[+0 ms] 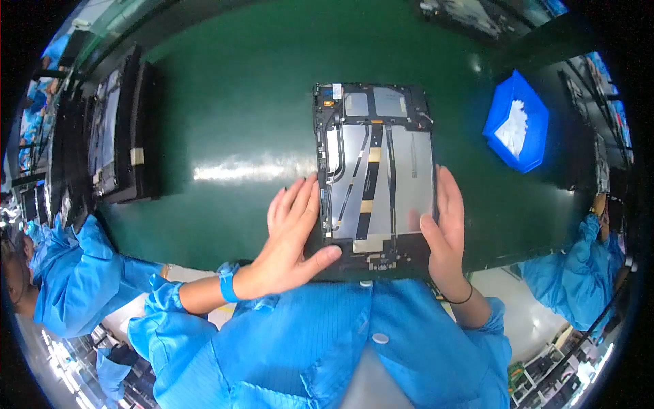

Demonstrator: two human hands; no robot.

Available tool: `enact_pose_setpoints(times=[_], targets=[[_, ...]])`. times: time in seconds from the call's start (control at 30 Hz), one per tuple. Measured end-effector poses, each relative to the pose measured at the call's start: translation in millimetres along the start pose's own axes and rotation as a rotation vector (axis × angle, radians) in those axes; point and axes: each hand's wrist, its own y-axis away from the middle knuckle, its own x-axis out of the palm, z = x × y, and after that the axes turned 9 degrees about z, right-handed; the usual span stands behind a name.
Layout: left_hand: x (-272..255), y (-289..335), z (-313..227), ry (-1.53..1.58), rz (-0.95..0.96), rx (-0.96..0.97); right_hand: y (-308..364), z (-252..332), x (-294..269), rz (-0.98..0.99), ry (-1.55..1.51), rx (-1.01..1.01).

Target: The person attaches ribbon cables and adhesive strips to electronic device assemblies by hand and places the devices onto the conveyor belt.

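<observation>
An opened tablet [415, 163] lies on the green table in front of me, its inside facing up. Silver plates, dark ribbon cables and tan tape strips show within its black frame. Along its left edge, my left hand [289, 238] rests with fingers stretched out and apart, the thumb over the lower left corner. My right hand [446, 228] grips the right edge, thumb on the upper face and fingers along the side. Part of the right fingers is hidden from view.
A blue bin [533, 126] with white pieces inside stands on the table [231, 88] at the right. At the left is a stack of dark panels [126, 129]. More device parts [466, 15] lie at the far right. People in blue sleeves [569, 273] are on both sides.
</observation>
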Motion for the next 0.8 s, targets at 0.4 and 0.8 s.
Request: enact_pose_setpoints(times=[0.4,0.8], targets=[[-123.4,-127.7,7.7,1.193,-0.546,-0.047,-80.5,0.4,-21.8,0.061,0.03,-0.249],[-190.3,-257.3,192.9,0.916,-0.727,-0.27,-73.3,2.7,-5.0,0.168,0.357,-0.336]])
